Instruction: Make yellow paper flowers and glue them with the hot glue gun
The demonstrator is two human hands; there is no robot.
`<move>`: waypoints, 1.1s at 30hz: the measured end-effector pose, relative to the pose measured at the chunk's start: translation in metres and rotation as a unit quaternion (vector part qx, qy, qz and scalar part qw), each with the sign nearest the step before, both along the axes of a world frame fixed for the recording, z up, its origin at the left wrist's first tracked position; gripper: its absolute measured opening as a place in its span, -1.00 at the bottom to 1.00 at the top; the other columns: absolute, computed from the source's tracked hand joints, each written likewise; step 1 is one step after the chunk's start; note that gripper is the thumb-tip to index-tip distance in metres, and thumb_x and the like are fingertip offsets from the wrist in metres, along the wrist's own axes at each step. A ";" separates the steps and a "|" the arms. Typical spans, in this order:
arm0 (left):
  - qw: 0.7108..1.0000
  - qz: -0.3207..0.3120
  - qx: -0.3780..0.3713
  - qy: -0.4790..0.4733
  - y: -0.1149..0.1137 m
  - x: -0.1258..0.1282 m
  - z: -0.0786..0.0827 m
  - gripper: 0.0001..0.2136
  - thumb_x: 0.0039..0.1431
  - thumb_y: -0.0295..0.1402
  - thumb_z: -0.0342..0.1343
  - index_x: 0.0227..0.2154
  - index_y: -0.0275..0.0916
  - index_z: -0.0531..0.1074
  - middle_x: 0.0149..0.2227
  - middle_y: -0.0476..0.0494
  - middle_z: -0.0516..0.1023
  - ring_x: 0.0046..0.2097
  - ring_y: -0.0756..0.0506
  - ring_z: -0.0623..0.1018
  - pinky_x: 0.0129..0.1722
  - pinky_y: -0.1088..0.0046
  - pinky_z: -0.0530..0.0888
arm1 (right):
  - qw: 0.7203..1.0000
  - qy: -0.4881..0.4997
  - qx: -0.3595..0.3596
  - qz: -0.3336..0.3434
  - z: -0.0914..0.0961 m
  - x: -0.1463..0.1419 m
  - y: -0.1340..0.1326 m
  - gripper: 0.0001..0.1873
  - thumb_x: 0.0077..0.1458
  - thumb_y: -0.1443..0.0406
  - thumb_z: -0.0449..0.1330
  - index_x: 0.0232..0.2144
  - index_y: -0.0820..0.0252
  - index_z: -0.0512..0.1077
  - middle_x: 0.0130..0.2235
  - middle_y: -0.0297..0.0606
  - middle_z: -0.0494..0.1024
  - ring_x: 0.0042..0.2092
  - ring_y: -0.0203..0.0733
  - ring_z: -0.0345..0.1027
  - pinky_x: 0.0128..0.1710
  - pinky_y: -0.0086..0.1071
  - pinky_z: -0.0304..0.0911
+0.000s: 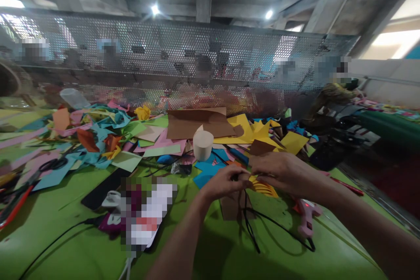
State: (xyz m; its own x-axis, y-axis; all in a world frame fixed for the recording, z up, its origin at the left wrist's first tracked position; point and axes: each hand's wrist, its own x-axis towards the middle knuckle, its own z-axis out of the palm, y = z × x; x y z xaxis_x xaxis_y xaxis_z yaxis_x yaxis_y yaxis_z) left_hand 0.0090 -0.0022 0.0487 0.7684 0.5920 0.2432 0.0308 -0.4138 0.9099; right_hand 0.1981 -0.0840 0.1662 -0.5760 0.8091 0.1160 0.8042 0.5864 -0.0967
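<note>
My left hand and my right hand meet above the green table. Between and below their fingertips is a piece of yellow paper with curved, strip-like folds. Both hands are closed in a pinch at its upper left edge, and the fingers partly hide the grip. Under them lies a brown paper piece, with a black cord looping across it. Blue paper spreads just beyond my left hand. A pink glue gun with a lit red light rests below my right forearm.
Coloured paper scraps heap along the back, beside a white roll and brown sheets. Scissors, a power strip and a phone lie left. A red pen-like tool lies right. A perforated screen stands behind; a person is at far right.
</note>
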 end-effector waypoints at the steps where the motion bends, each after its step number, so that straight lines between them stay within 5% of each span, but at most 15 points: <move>1: 1.000 0.001 -0.001 -0.001 0.000 0.000 0.000 -0.72 0.15 -0.19 0.23 -0.15 -0.23 0.57 -0.17 -0.10 0.58 -0.09 -0.14 0.49 -0.05 0.42 0.40 | 1.000 -0.004 0.004 0.003 0.000 0.000 0.000 -0.82 0.31 0.25 0.11 -0.26 0.11 0.52 -0.37 -0.31 0.57 -0.30 -0.21 0.42 -0.31 -0.37 0.12; 33: 1.000 0.004 -0.008 0.000 -0.003 -0.001 0.000 -0.70 0.21 -0.20 0.12 -0.11 -0.26 0.55 -0.12 -0.17 0.58 -0.04 -0.17 0.49 -0.05 0.38 0.41 | 0.998 0.012 0.058 -0.022 -0.018 0.000 0.002 -0.79 0.31 0.27 0.11 -0.31 0.14 0.52 -0.39 -0.29 0.60 -0.34 -0.22 0.47 -0.34 -0.40 0.18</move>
